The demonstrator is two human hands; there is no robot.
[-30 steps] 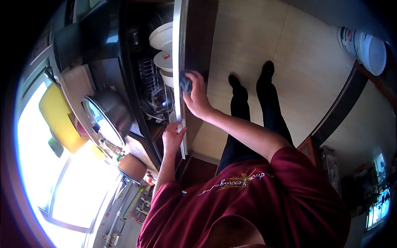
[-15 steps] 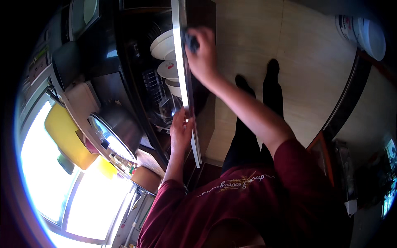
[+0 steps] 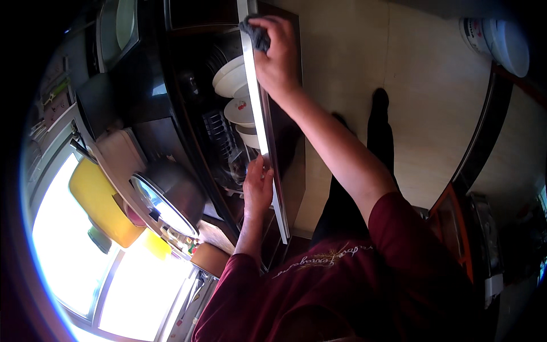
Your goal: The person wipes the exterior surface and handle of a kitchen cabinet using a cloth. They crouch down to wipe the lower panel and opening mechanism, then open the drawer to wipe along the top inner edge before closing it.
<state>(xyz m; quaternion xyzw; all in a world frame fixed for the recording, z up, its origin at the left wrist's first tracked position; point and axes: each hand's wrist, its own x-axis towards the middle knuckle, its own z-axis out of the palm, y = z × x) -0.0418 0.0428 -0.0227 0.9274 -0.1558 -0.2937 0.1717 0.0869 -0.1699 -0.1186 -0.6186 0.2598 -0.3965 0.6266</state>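
Note:
A dark grey cloth [image 3: 256,35] is bunched in my right hand [image 3: 277,62], whose fingers are closed around it. It lies against the top edge of a pulled-out drawer front [image 3: 259,117], towards its far end. Nearer to me, my left hand [image 3: 258,191] grips the same edge, fingertips on top and thumb at the outer side. Inside the drawer, white bowls [image 3: 229,78] stand tilted in a dark rack [image 3: 217,132]. One dish [image 3: 238,111] has a red motif. The drawer's far inner part is in shadow.
Left of the drawer, a large dark pot [image 3: 182,191] with a glass lid stands on the counter. A yellow basin [image 3: 99,199] is by the bright window. White buckets [image 3: 507,48] stand at the far right on the pale tiled floor [image 3: 427,102].
My right hand has slid the cloth farther along the drawer's edge, away from me. My left hand stays on the edge. The whole view has shifted slightly.

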